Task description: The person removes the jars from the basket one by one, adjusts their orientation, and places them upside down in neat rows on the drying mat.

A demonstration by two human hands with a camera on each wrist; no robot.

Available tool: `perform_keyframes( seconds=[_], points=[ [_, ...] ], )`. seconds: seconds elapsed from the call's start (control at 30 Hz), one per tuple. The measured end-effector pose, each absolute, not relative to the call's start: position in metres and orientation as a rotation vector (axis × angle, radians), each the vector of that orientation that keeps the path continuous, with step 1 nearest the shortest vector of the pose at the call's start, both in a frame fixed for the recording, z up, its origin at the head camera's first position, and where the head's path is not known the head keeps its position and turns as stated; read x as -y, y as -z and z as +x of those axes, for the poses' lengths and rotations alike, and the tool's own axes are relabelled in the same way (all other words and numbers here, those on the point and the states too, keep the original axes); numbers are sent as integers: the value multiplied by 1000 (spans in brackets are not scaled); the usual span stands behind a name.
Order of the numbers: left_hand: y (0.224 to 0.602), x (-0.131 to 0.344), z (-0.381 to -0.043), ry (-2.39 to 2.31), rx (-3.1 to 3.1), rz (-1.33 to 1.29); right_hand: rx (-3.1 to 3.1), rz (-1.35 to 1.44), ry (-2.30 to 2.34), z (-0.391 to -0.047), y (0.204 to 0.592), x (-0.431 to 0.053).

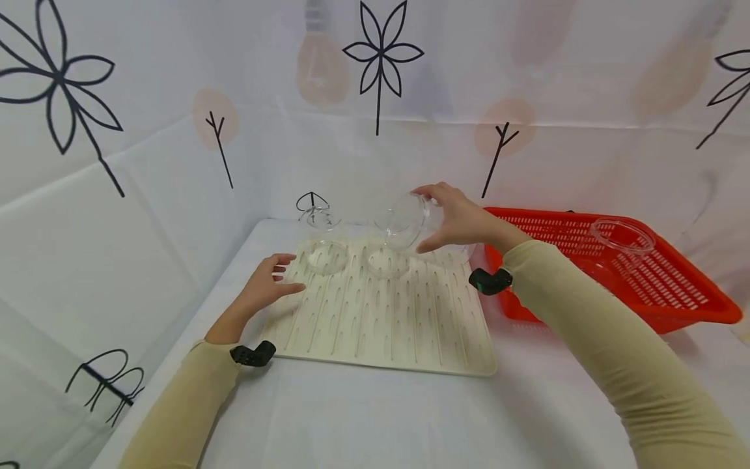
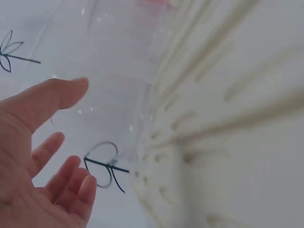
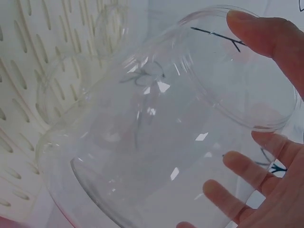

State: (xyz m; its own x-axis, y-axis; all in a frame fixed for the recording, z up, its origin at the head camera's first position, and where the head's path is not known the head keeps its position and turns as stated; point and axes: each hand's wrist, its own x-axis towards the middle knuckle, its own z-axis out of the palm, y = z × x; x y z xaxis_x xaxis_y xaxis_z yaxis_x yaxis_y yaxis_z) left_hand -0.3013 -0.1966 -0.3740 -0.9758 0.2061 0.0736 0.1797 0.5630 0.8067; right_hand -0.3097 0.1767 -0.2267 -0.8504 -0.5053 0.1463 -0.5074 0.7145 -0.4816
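My right hand (image 1: pixel 457 218) grips a clear jar (image 3: pixel 156 142) over the back right part of a cream ridged drying mat (image 1: pixel 375 326). The jar is tilted, with the thumb and spread fingers around one end in the right wrist view. Two more clear see-through jars stand at the back of the mat, the left jar (image 1: pixel 326 259) apart from the middle jar (image 1: pixel 387 266); their outlines are faint. My left hand (image 1: pixel 263 283) hovers by the mat's left edge, fingers loosely bent and holding nothing, as the left wrist view (image 2: pixel 52 161) also shows.
A red perforated basket (image 1: pixel 691 286) stands right of the mat, close to my right forearm. A clear round rim (image 1: pixel 622 236) shows inside it. White cloth (image 1: pixel 363 417) covers the table, and a patterned white curtain (image 1: pixel 263 156) hangs behind and at left.
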Motion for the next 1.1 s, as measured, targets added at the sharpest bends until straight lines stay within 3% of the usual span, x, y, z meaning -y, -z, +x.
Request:
perform_keyframes(
  seconds=[0.53,0.77,1.1],
  points=[
    [346,150,-302,-1646,-2650,541,2907,860,-779,-308,225,-173],
    [315,127,-283,-1699,-2585,625,2906,873,-766,-307,224,-168],
    [326,103,-305,-1759,-2536,763,2906,880,-770,-305,223,-158]
  ],
)
